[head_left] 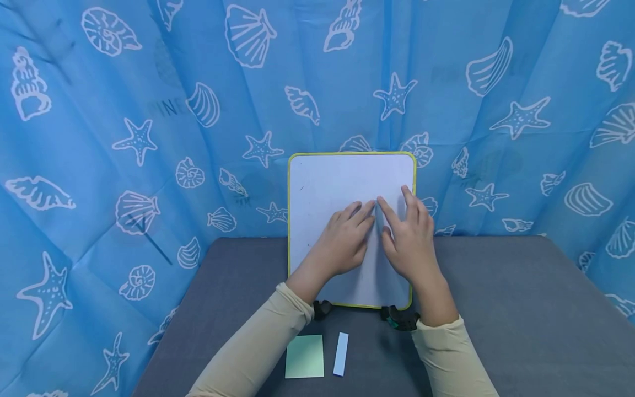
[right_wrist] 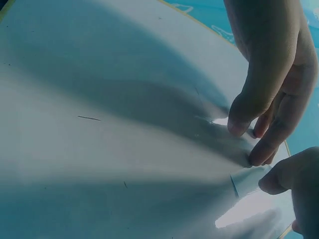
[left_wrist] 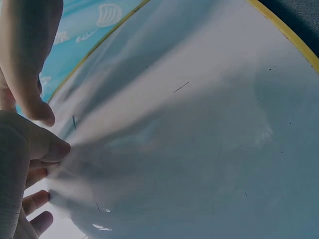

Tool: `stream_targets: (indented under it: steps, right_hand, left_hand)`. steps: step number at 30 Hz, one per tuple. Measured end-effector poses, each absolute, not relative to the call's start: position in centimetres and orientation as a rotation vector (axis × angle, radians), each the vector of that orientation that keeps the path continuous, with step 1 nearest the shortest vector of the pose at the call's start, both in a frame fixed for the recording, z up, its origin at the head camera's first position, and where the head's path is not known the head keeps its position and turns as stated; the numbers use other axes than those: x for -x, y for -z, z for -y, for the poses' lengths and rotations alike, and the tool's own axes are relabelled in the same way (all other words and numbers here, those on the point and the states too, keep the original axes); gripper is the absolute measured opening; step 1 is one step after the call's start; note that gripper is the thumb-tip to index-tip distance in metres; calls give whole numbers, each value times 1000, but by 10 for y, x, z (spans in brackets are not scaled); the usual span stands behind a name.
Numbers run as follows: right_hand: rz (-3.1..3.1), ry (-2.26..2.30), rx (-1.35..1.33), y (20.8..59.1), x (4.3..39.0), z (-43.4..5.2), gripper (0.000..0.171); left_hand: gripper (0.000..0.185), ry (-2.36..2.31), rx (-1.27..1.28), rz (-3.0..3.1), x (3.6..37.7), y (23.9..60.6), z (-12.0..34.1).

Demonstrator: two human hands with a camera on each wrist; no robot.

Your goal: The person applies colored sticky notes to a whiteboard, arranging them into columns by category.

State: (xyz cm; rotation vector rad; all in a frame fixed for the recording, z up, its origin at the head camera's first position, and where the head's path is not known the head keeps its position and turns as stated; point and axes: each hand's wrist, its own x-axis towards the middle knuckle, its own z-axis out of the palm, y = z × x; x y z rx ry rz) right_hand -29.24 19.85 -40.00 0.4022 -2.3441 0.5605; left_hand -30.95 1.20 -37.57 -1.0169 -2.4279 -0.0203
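A whiteboard (head_left: 322,182) with a yellow rim stands tilted on the table, and both hands are on its face. My left hand (head_left: 342,240) touches the board near its middle with fingers reaching forward. My right hand (head_left: 409,240) has its fingers spread and straight against the board's right half. Between the hands, a small pale strip (right_wrist: 246,182) lies on the board, with fingertips of both hands at its edges. Bent fingers of the left hand (left_wrist: 30,159) show at the left edge of its wrist view.
A green square sticky note (head_left: 305,357) and a narrow pale-blue strip (head_left: 340,354) lie on the grey table (head_left: 501,309) in front of the board. Behind hangs a blue curtain (head_left: 317,71) with white shells and starfish. Short dark marks (left_wrist: 181,87) dot the board.
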Motion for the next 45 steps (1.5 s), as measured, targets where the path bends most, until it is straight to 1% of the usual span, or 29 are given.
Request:
stream_targets:
  steps: [8,15,23,31,39,45]
  right_hand:
    - [2388,-571,-379,400,292,-197,55]
    - [2423,-560,-356,401,292,-198,56]
    - [2345,-586,-356,399,291,-204,50]
    - [2417,-584,-377,399,290,-202,52]
    - [2351,-628,-333,392,283,-218,43]
    - [2309,-616,-405,389,271,-220,38]
  left_hand:
    - [45,17,1009,2424,309,378,-12]
    - [43,16,1005,2425,311,378,-12]
    - [43,12,997,2441,310,379,-12]
    - [43,7,994,2453,309,380,-13]
    - [43,33,1008,2463,307,375,-14]
    - [42,44,996,2459,298,371,-12]
